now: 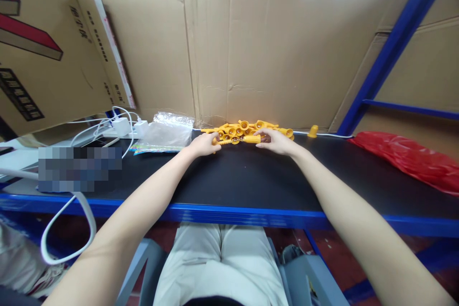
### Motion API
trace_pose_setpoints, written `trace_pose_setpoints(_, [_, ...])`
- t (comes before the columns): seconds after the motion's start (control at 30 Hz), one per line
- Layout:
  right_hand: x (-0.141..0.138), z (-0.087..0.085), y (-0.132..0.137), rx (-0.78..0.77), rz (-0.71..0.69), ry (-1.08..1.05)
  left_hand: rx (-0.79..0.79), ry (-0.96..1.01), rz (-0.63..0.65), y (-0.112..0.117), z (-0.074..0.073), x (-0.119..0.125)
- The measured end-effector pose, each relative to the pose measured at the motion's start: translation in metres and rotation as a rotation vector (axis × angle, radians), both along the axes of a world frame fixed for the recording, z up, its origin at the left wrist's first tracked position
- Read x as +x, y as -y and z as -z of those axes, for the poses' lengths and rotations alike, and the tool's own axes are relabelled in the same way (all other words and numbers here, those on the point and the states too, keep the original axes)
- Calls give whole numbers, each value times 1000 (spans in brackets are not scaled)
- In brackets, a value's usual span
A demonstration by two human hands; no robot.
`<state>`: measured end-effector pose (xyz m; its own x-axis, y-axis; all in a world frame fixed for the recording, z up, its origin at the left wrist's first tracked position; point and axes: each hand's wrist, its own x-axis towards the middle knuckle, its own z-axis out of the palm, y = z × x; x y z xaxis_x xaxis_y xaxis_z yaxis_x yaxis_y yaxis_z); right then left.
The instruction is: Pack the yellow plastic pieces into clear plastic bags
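Note:
A pile of yellow plastic pieces with cup-shaped ends and thin stems lies at the back of the black tabletop, against the cardboard. At its left front, my left hand is closed around the end of a yellow ribbed rod. My right hand pinches a yellow cylindrical piece from its right end. The rod and the cylinder face each other with a small gap. Both lie just in front of the pile, and parts of the pieces are hidden by my fingers.
One yellow cap stands apart at the right rear. A red plastic bag lies farther right. Clear plastic bags, white chargers and cables occupy the left. Cardboard walls the back; a blue edge runs along the front.

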<state>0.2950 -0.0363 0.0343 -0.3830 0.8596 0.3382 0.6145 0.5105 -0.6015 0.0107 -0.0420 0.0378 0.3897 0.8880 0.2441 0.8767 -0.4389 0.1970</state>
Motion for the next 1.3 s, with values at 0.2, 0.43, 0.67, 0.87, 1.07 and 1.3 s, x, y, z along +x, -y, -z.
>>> trace_pose_setpoints(0.2, [-1,2,0,-32,-45,-8,13,0,26,3,-1,3])
trace_pose_setpoints(0.43, [1,-4,5,-40,-31,-33,18,-14,6,1,-1,2])
trace_pose_setpoints(0.67, [-9,-3,7,-57,-121,-35,80,13,12,6,0,8])
trace_pose_setpoints(0.87, [-15,-8,14,56,-106,47,122,120,34,6,2,12])
trace_pose_setpoints(1.07, [-18,-12,19,153,-71,111,118,116,110,3,5,12])
trace_pose_setpoints(1.3, [-22,-5,17,-16,-168,-72,179,68,122,7,4,12])
